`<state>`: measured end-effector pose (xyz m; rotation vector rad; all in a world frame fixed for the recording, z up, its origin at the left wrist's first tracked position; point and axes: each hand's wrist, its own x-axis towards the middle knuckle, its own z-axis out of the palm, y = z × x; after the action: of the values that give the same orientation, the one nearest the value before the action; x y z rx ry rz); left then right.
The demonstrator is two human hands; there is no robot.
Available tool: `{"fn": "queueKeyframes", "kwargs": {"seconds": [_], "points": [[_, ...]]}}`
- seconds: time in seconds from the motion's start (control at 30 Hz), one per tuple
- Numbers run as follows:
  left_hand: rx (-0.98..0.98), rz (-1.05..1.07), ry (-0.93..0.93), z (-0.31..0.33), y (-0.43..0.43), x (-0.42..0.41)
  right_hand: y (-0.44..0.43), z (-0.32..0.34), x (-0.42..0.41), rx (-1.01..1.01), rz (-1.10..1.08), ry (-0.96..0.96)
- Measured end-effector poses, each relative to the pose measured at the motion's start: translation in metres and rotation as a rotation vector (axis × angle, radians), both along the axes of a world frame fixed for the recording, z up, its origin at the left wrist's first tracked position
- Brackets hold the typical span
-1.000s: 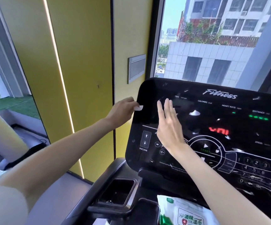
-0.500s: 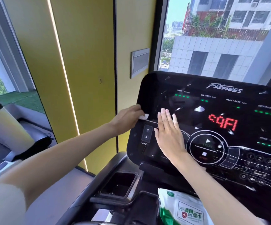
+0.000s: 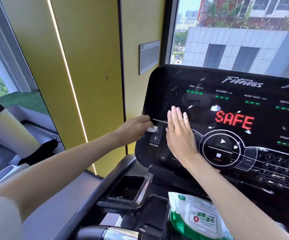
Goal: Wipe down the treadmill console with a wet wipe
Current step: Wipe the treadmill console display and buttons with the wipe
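- One treadmill console (image 3: 183, 78): a glossy black panel that fills the frame from 12 to 4 o'clock, with many white glare spots on it.
- One wet wipe (image 3: 152, 129): a small, crumpled white wad at the console's left edge. It is touching the upper INCLINE key.
- Left hand (image 3: 134, 129): reaches in from 8 o'clock. Its fingers are curled over the wipe, gripping it and holding it against the panel.
- Right hand (image 3: 180, 135): at 3 o'clock of the wipe and near it. The palm lies flat on the console, four fingers straight and close together pointing to 12 o'clock. It holds nothing.
- Two INCLINE arrow keys (image 3: 155, 138): stacked one above the other, between the two hands.
- One red readout (image 3: 234, 121): four letters, "SAFE", at 2 o'clock of the right hand.
- Five green-lit labels: TIME, CALORIES, HEART RATE, DISTANCE, SPEED.
- One round START/STOP ring (image 3: 220, 148): at 3 o'clock of the right hand.
- One number keypad (image 3: 278, 163): at 4 o'clock of the ring, its lower keys blurred.
- One pack of wet wipes (image 3: 197, 219): white and green, lying below the console at 6 o'clock of the frame.
- One square cup holder (image 3: 128, 187): at 10 o'clock of the pack.
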<state>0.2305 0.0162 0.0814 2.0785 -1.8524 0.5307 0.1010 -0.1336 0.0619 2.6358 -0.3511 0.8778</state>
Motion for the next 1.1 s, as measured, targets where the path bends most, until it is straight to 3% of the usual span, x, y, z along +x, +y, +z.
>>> {"fn": "queueKeyframes", "kwargs": {"seconds": [0.13, 0.27, 0.43, 0.57, 0.73, 0.87, 1.0, 1.1], "points": [[-0.231, 0.192, 0.127, -0.001, -0.003, 0.013, 0.0, -0.001, 0.0, 0.008, 0.025, -0.041], [-0.015, 0.022, 0.039, -0.016, 0.007, 0.002, -0.003, -0.001, 0.0, 0.01, 0.047, -0.056], [-0.198, 0.164, 0.142, 0.003, 0.003, 0.017, 0.001, 0.001, 0.001, 0.027, 0.047, -0.062], [0.069, -0.018, 0.032, -0.018, 0.016, 0.0, 0.002, 0.003, 0.0, 0.039, 0.054, -0.05], [-0.198, 0.153, 0.235, -0.013, 0.003, 0.007, 0.003, 0.004, 0.0, 0.051, 0.06, -0.048], [-0.006, -0.013, 0.163, -0.03, 0.015, -0.009, 0.004, 0.003, -0.006, 0.089, 0.057, -0.066], [-0.263, 0.163, 0.323, -0.018, 0.003, 0.006, 0.022, -0.025, -0.031, 0.091, 0.07, -0.065], [-0.198, 0.096, 0.227, -0.027, 0.003, -0.004, 0.039, -0.048, -0.042, 0.08, 0.078, 0.008]]}}
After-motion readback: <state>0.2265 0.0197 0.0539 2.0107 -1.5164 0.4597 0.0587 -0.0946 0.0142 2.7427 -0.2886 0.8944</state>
